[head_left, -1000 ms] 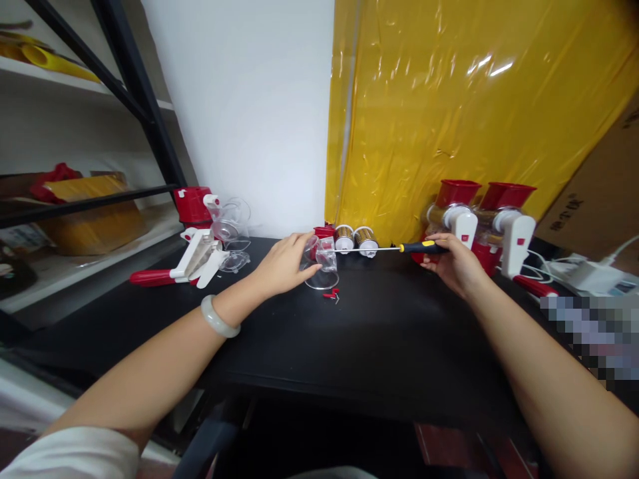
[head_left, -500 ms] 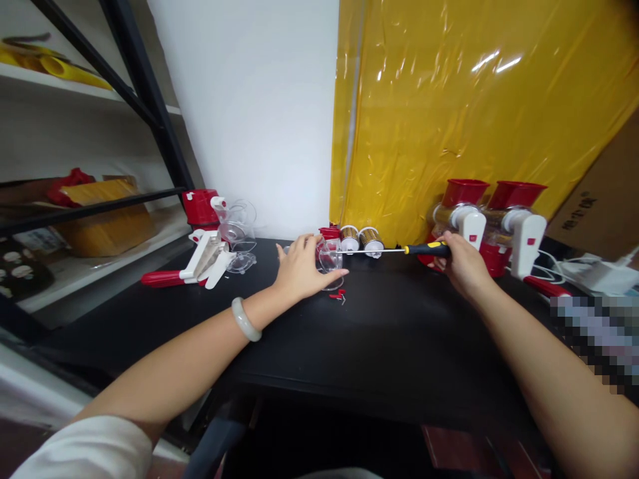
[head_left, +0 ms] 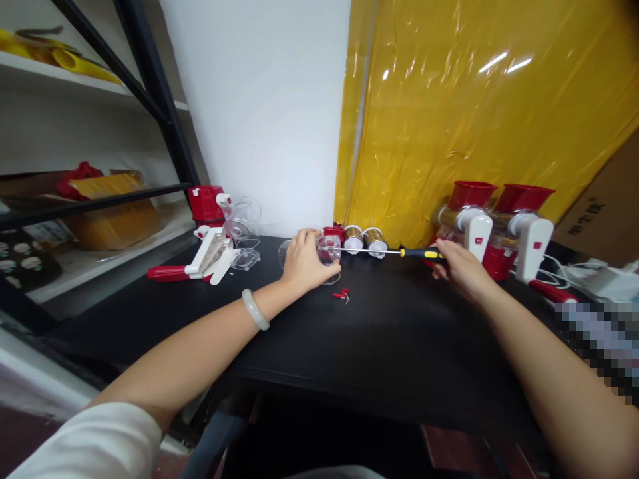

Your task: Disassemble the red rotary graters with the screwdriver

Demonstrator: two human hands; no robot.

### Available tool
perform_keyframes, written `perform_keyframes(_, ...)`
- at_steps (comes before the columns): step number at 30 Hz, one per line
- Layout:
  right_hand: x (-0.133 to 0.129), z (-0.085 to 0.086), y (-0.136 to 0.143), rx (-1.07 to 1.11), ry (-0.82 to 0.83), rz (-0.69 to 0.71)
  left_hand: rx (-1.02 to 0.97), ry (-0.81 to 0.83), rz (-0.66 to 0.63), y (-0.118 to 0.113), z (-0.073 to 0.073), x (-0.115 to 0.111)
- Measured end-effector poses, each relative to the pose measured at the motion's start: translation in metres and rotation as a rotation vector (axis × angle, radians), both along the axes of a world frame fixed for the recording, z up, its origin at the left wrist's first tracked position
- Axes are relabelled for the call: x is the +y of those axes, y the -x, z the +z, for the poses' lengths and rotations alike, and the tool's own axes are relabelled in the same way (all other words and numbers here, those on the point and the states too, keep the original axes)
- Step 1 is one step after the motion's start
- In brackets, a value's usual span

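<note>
My left hand [head_left: 304, 265] is wrapped over a clear plastic housing [head_left: 329, 250] on the black table, with the thumb on its near side. The fingers hide much of the housing. In my right hand [head_left: 462, 266] is a screwdriver [head_left: 420, 254] with a black and yellow handle, held level. Its long shaft points left, and the tip is at the housing's right side; the exact contact is too small to tell. Just in front of the housing lie small red clips [head_left: 341, 293] and a tiny metal piece. Two metal grater drums [head_left: 353, 238] stand behind the shaft.
Two assembled red and white rotary graters [head_left: 476, 226] stand at the right, near white cables. At the left are a white and red crank handle [head_left: 204, 259], a red base [head_left: 206, 205] and clear parts [head_left: 243, 223]. Black-framed shelving [head_left: 170, 143] borders the table's left side.
The view has shifted a little. Relative to the table, both hands have moved slightly left with the housing and screwdriver, and my left thumb lies closer against the housing.
</note>
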State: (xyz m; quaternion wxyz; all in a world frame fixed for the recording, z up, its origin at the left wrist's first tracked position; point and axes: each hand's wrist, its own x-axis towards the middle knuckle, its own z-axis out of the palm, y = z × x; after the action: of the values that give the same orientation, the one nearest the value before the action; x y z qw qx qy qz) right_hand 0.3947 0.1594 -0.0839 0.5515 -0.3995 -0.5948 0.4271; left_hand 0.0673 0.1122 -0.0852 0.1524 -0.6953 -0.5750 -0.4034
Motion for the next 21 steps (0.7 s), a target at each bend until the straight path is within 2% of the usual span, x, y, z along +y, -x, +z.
perform_keyframes(5,-0.005,0.005,-0.006,-0.051,0.096,0.117,0.003,0.005,0.012,0.002,0.001,0.0)
perform_keyframes(13,-0.01,0.007,-0.005,0.027,0.102,0.221,0.016,0.005,0.031,0.004,-0.001,0.002)
perform_keyframes(17,-0.01,0.008,-0.001,0.016,0.225,0.2,0.031,0.002,0.038,0.003,0.001,0.002)
perform_keyframes(21,-0.011,0.008,0.001,-0.081,0.186,0.154,0.03,0.005,0.031,0.003,0.002,0.001)
